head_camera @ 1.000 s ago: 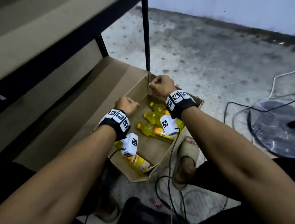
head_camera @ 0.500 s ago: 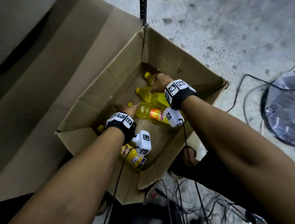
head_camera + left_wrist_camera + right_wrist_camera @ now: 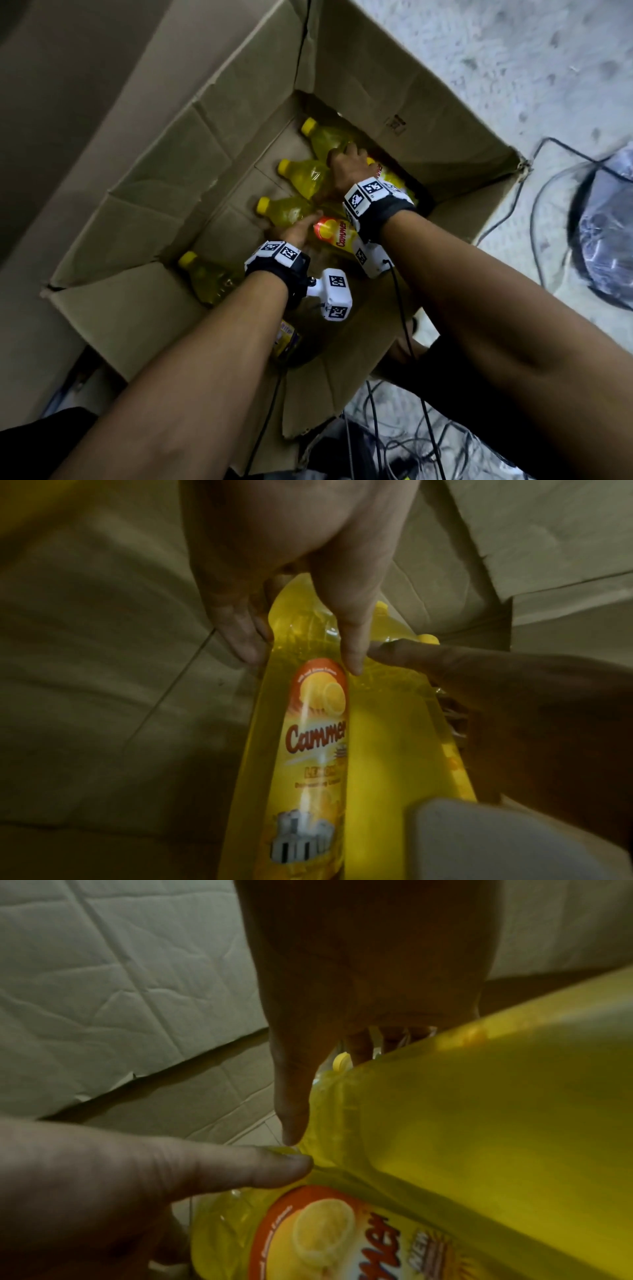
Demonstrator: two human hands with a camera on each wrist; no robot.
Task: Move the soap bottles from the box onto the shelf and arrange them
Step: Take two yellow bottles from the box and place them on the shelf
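Observation:
Several yellow soap bottles with yellow caps lie on their sides in an open cardboard box. My left hand reaches in and grips the shoulder of a bottle with an orange Cammer label; its fingers and thumb lie on either side of the neck. My right hand grips the body of the bottle beside it, thumb down one side and fingers behind. The two thumbs nearly touch. One more bottle lies at the far end and another bottle at the near left.
A brown shelf board runs along the box's left side. On the concrete floor to the right lie black cables and a dark round thing under plastic. More cables lie near my legs.
Both hands left the box's rim and went down inside it. The view tipped over the box, and the hands now hold two neighbouring bottles.

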